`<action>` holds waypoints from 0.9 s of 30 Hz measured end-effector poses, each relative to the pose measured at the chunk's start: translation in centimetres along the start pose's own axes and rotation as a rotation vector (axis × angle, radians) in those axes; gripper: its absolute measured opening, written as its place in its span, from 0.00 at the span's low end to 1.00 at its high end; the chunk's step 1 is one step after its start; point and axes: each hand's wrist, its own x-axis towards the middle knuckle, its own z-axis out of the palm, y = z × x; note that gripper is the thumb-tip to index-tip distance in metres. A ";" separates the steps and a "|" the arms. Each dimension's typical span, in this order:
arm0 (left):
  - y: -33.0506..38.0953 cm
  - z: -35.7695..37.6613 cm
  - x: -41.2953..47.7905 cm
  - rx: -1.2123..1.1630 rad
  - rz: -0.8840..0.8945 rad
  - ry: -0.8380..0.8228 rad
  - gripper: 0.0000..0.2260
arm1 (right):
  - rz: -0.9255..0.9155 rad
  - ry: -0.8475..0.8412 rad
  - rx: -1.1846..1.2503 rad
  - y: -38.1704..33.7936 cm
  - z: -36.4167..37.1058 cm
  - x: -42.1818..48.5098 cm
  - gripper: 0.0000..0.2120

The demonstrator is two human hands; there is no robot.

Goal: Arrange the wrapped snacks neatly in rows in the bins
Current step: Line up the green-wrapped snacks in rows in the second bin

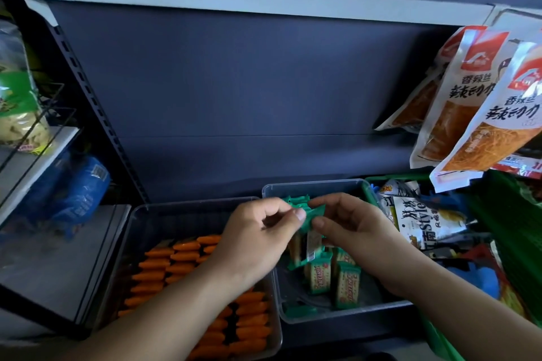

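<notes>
You're mid-row here; your left hand [258, 231] and right hand [349, 228] both pinch a bunch of green-wrapped cracker packets [315, 212] over the clear plastic bin [337, 313]; next I'd reckon you set them down beside the standing green packets [347, 284], edges lined up.

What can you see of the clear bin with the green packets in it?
The clear bin is a see-through plastic tub with rounded corners, upright on the shelf between a bin of orange packets and a green basket. It is only partly filled: a few green-wrapped snacks stand on end near its middle, one lies flat at the front left corner, and some floor shows bare. Above it, the left hand and right hand pinch a bunch of green packets.
</notes>
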 end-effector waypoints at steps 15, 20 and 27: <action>-2.5 0.7 -0.3 0.336 0.003 -0.132 0.16 | 0.117 0.189 0.140 -0.2 -0.8 0.6 0.08; -1.7 1.1 -1.0 0.468 0.117 -0.048 0.20 | 0.124 0.109 0.133 -0.4 0.3 -0.2 0.14; -2.2 0.6 -0.7 0.259 0.023 -0.165 0.08 | 0.029 0.000 -0.009 -0.4 -0.7 -0.4 0.09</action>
